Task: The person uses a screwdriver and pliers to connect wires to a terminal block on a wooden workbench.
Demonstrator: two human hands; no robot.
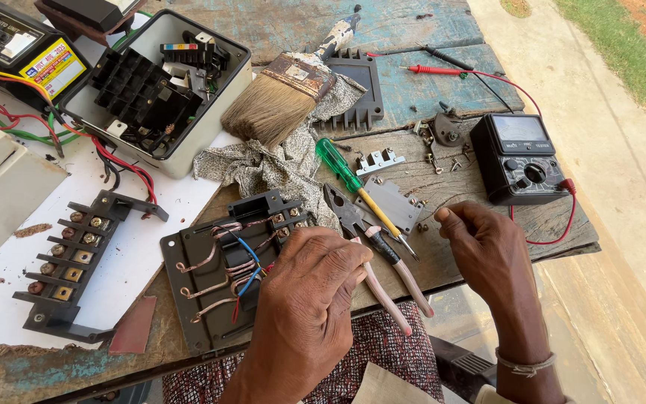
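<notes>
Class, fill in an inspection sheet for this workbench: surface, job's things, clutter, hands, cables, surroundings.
Surface: worn wooden table, white sheet over its left part.
Job's things: dark wired panel under the left hand; pliers and green screwdriver beside it.
Clutter: paintbrush, patterned rag, open grey box, terminal strip, small metal parts.
Hands: left rests on the panel; right hand curled, anything pinched too small to tell.
Cables: red and black probe leads to the multimeter.
Surroundings: concrete paving, grass.
</notes>
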